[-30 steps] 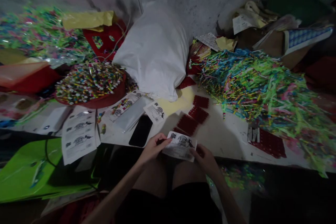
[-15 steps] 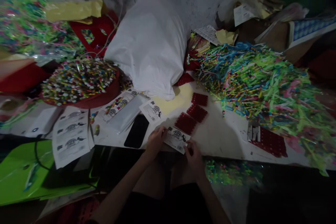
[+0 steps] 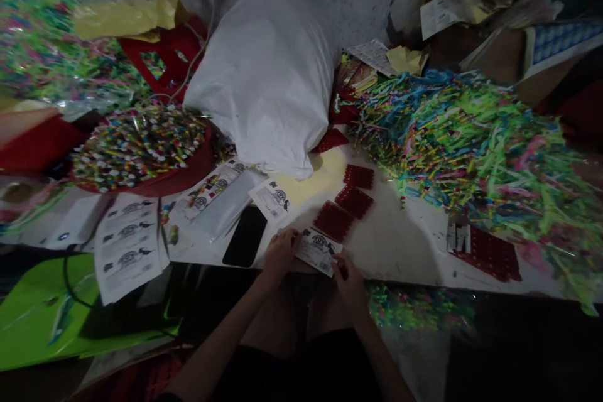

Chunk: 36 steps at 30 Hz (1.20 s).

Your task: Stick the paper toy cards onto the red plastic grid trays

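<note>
A white printed label (image 3: pixel 318 250) with black lettering and a barcode lies tilted at the table's front edge. My left hand (image 3: pixel 281 252) pinches its left end, and my right hand (image 3: pixel 347 275) grips its right end between thumb and finger. Just beyond the label lie several dark red cards (image 3: pixel 333 220) with small holes along their edges. Another printed label (image 3: pixel 272 200) rests on yellow paper (image 3: pixel 311 187) up and to the left. Beside my left hand is a black phone (image 3: pixel 245 236).
A large white sack (image 3: pixel 268 75) stands at the back. To the left are a red basin (image 3: pixel 188 169) of small beaded pieces and printed label sheets (image 3: pixel 129 248). Colourful ribboned sticks (image 3: pixel 452 138) are heaped on the right, near more red cards (image 3: pixel 494 254).
The view has shifted very slightly. Both hands keep hold of the label in nearly the same place.
</note>
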### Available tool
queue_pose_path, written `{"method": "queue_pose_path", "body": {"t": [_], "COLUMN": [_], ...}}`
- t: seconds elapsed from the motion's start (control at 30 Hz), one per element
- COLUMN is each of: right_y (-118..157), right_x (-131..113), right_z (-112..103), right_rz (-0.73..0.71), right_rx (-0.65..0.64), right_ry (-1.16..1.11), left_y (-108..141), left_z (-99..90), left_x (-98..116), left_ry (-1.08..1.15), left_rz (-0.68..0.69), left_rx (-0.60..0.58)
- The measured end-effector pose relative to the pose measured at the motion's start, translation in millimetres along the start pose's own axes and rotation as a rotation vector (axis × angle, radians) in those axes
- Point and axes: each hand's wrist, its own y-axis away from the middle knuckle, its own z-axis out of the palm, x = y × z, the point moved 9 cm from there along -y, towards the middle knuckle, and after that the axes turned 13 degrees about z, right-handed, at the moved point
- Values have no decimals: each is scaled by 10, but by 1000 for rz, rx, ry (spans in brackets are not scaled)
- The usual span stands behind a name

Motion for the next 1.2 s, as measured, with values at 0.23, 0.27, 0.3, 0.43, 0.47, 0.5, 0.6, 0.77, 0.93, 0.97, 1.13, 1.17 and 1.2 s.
{"method": "queue_pose_path", "body": {"t": [0.23,0.27,0.3,0.43,0.47,0.5,0.6,0.77,0.93,0.97,1.13,1.17,1.2], "right_y": [-28,-39,-50,-103,-116,-128,-162,-207,-219,-211,-125,-105,-86], "right_x": [43,49,56,110,129,146,195,256,226,217,231,239,240], "right_z": [19,20,19,43,56,69,93,124,98,85,38,48,65], "right_rz": [41,50,61,129,149,167,205,240,225,217,187,186,185], "right_rx": [1,0,2,-35,-52,-67,-94,-134,-127,-113,-57,-73,-102], "right_ry": [43,51,57,43,34,27,13,-15,-52,-64,-178,-222,-265], "left_y": [-21,-23,-24,-40,-47,-54,-74,-97,-68,-50,83,108,129], "left_z": [13,17,21,52,59,62,61,69,48,34,-103,-120,-117], "left_x": [15,16,14,9,9,9,10,30,4,1,9,2,-12], "left_ry": [-16,-19,-23,-45,-51,-58,-78,-68,6,29,302,436,592], "left_rz": [7,8,5,9,11,9,-5,-16,-25,-26,-41,-60,-93], "left_rx": [-3,-5,-8,-32,-39,-45,-55,-63,-25,-10,144,180,202]}}
